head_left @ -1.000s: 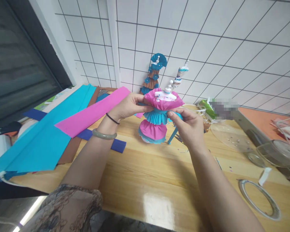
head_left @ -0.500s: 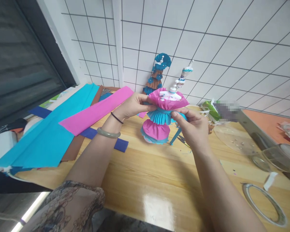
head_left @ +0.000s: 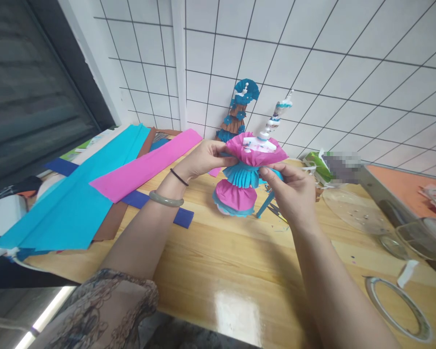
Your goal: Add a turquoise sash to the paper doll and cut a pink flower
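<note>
A small white dress form (head_left: 258,145) stands upright on the table, wearing a tiered crepe paper dress (head_left: 241,175). Its tiers alternate between pink and pleated light blue, with a ruffled pink layer (head_left: 263,158) around the top. At the waist's left side, just under that layer, my left hand (head_left: 212,159) pinches the paper between thumb and fingers. Opposite it, my right hand (head_left: 292,186) closes thumb and forefinger on the right edge of the blue pleats. My fingers hide parts of the waist.
Folded crepe paper in light blue (head_left: 76,194), pink (head_left: 148,165), brown and dark blue lies at the left. Behind stand a teal-and-brown paper dress (head_left: 237,114) and another white form (head_left: 278,114). Scissors (head_left: 277,211), a clear lid (head_left: 354,211) and a tape roll (head_left: 370,286) lie at the right.
The view has shifted slightly. The top pink layer and the form's neck sit at a slightly different tilt, and both hands keep their pinch at the waist.
</note>
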Demonstrator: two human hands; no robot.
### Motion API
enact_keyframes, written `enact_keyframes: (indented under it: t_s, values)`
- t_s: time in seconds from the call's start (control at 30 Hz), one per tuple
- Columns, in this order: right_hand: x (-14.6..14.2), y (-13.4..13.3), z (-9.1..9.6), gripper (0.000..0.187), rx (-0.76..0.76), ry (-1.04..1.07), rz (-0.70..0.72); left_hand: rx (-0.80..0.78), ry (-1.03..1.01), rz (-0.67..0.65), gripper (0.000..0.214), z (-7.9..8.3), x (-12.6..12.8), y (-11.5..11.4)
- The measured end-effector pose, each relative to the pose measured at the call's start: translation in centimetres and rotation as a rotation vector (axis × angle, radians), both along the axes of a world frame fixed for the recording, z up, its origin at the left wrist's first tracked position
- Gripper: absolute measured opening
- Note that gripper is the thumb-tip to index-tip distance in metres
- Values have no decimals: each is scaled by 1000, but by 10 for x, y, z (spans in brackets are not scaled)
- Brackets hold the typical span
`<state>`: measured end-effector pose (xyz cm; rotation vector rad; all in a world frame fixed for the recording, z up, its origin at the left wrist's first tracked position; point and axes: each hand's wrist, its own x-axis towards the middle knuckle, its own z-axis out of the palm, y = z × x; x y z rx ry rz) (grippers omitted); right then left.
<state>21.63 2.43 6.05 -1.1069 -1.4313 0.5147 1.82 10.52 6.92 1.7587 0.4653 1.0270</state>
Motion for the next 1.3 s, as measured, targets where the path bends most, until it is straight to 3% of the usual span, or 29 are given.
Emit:
enact_keyframes:
  t_s: [0.83, 1.3]
  values:
    - [-1, 1, 1, 15, -8, 68, -17, -97, -130, -88, 32, -12, 13, 7]
    - [0, 0, 3, 15, -45, 69, 17, -118, -133, -99, 32, -10, 13, 4]
